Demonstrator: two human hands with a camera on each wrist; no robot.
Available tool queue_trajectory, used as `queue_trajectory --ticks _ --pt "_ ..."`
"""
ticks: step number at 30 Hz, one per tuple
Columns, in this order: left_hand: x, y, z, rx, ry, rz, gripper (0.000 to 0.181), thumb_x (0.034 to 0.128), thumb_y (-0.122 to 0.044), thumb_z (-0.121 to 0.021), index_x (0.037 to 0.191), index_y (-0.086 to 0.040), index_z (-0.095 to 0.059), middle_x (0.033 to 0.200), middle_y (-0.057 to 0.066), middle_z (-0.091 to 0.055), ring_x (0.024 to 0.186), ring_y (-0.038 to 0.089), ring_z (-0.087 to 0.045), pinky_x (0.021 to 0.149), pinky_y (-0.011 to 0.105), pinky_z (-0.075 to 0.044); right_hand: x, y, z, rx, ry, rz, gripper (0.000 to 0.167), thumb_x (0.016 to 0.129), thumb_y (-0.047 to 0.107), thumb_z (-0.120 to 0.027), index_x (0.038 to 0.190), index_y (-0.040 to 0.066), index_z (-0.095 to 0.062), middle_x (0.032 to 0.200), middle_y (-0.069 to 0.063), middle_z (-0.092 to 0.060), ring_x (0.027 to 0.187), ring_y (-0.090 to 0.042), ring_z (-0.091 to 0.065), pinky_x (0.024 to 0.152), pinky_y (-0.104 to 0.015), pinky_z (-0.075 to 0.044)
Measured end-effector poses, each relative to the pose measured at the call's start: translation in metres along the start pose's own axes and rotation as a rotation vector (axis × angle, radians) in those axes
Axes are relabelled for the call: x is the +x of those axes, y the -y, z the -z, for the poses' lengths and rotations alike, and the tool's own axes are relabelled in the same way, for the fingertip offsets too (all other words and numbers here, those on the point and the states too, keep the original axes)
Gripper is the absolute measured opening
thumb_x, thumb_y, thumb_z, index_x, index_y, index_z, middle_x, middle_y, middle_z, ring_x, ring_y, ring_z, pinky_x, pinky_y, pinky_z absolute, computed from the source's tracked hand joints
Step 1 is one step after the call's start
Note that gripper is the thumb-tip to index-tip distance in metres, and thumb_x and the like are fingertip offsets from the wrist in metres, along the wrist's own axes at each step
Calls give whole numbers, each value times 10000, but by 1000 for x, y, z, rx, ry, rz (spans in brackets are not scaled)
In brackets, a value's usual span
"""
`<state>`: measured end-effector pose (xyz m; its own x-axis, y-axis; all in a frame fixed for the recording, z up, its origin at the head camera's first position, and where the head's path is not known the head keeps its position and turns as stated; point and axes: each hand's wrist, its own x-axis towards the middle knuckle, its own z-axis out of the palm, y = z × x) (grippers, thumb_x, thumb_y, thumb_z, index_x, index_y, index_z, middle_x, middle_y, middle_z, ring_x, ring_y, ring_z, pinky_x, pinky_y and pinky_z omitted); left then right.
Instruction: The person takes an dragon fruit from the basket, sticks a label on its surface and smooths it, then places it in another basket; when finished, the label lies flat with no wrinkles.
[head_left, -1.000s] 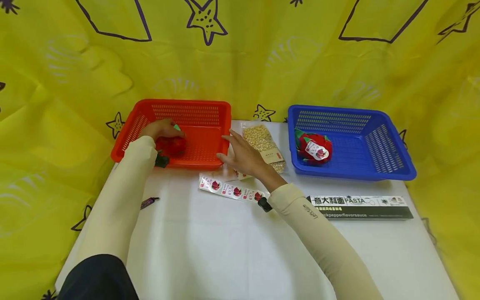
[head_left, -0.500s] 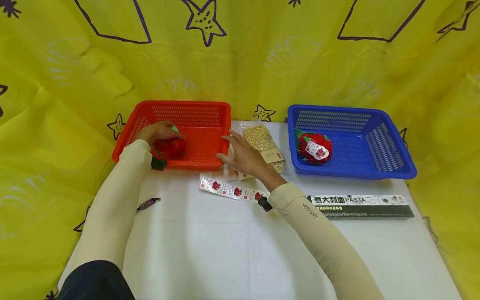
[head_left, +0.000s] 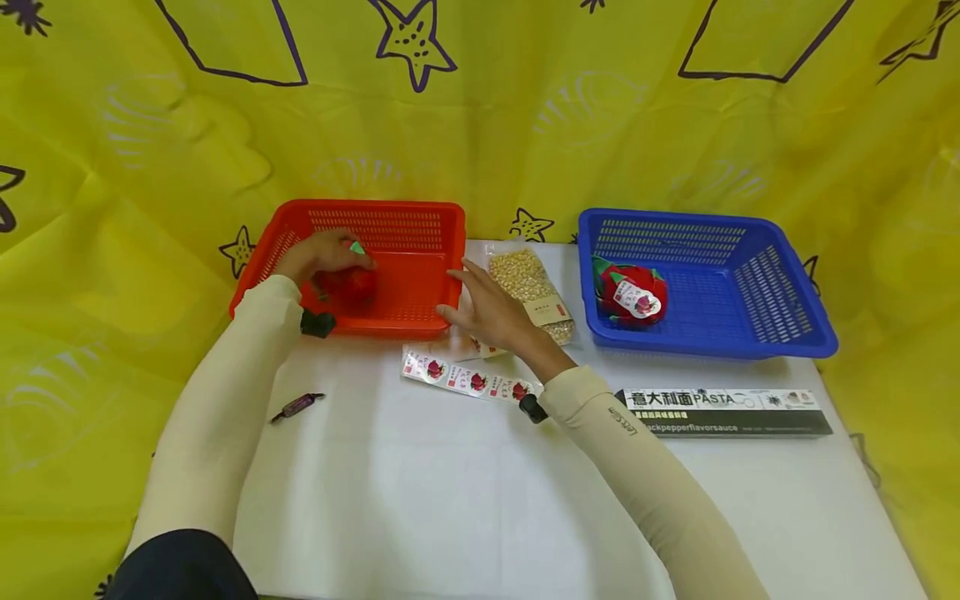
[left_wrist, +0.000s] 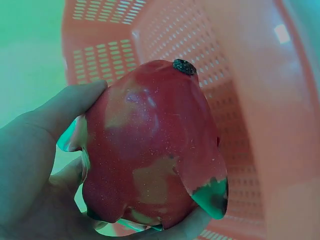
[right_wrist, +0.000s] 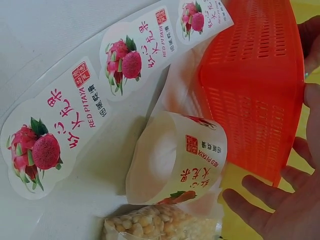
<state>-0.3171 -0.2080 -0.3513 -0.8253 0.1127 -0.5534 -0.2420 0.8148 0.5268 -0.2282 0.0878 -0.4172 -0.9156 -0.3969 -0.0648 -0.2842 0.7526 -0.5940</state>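
My left hand (head_left: 324, 252) clamps fingers round the fruit (left_wrist: 150, 145) in the eleven-o'clock red basket (head_left: 415, 286), likely settling it, my right hand (head_left: 495, 312), fingers apart, at its three-o'clock side; releasing needs care.

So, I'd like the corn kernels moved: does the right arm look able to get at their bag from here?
Probably yes: the bag of corn kernels lies right beside the right grip, which looks open near the red basket, and nothing covers the bag's upper part.
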Motion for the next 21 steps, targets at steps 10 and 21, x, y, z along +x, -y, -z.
queue_trajectory --ticks 10,21 --pt "-26 -14 1 20 -71 -118 676 988 -462 -709 1512 -137 -432 1508 270 -409 1228 492 -560 716 491 -657 -1 -3 -2 45 -4 33 744 1063 544 -573 1670 184 -336 1794 -32 -101 1625 -360 -207 1164 -715 -366" --pt "-72 -18 -23 -47 -176 -275 691 963 -461 -769 1525 -192 -472 1541 207 -334 1102 354 -573 753 366 -626 -4 -7 0 152 13 28 768 1045 497 -623 1675 182 -315 1789 -14 -131 1639 -345 -146 1261 -666 -231"
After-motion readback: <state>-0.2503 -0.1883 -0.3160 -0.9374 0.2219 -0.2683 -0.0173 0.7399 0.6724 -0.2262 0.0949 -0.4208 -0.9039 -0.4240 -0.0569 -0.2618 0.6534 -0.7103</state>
